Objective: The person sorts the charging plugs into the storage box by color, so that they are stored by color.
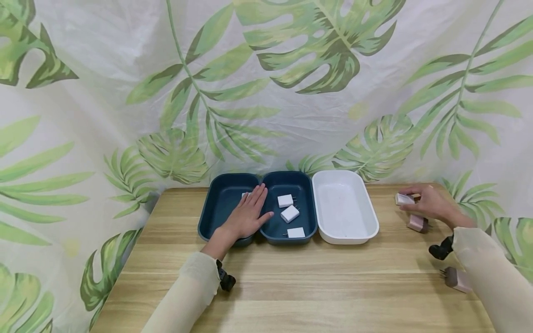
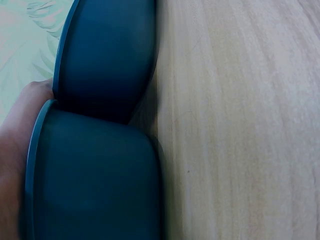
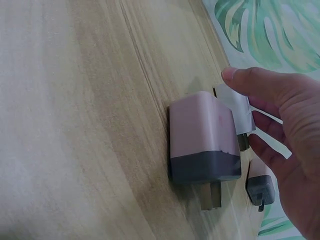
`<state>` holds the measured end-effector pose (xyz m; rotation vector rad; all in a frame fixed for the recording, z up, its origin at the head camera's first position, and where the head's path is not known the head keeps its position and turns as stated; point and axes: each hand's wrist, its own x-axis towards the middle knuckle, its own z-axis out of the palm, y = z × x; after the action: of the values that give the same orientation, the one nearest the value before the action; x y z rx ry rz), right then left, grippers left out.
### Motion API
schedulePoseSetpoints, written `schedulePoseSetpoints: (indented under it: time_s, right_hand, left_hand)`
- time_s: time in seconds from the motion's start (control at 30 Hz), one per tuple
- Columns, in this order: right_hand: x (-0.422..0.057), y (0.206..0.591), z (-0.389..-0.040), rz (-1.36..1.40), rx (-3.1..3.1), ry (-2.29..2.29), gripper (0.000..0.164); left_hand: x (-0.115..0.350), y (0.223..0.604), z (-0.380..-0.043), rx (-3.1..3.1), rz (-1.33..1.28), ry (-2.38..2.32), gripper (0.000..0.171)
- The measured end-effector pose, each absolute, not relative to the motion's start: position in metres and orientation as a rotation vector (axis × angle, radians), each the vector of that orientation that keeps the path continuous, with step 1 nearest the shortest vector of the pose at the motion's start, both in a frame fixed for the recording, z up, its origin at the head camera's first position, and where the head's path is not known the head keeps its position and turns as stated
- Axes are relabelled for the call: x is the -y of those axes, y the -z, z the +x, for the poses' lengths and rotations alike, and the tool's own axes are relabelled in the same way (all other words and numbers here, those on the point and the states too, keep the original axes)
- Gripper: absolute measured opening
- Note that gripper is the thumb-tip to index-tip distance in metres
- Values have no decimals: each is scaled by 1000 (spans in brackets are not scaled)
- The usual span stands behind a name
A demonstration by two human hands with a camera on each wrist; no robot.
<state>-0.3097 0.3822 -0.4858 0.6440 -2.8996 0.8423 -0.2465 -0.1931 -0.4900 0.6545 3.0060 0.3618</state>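
Note:
My right hand (image 1: 433,202) is at the far right of the table, thumb and fingers around a white plug charger (image 1: 404,199), which also shows in the right wrist view. Just beside it lies a pink-and-grey plug charger (image 1: 418,223), large in the right wrist view (image 3: 202,135). My left hand (image 1: 246,215) lies with straight fingers over the adjoining rims of the left dark blue tray (image 1: 204,222) and the middle dark blue tray (image 1: 309,194). Under its fingers a white charger (image 1: 245,194) in the left tray is mostly hidden.
Several white chargers (image 1: 290,213) lie in the middle tray. A white tray (image 1: 370,217) stands to its right. Another pink-and-grey charger (image 1: 457,279) lies by my right sleeve. A leaf-print cloth (image 1: 291,115) hangs behind the wooden table (image 1: 316,286).

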Motion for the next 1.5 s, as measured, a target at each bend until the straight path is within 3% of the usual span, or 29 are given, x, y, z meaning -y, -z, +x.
schedulePoseSetpoints:
  time_s: [1.5]
  right_hand:
    - [-371, 489, -302, 589, 2980, -751, 42]
  left_hand:
    - [195, 493, -249, -3005, 660, -346, 84]
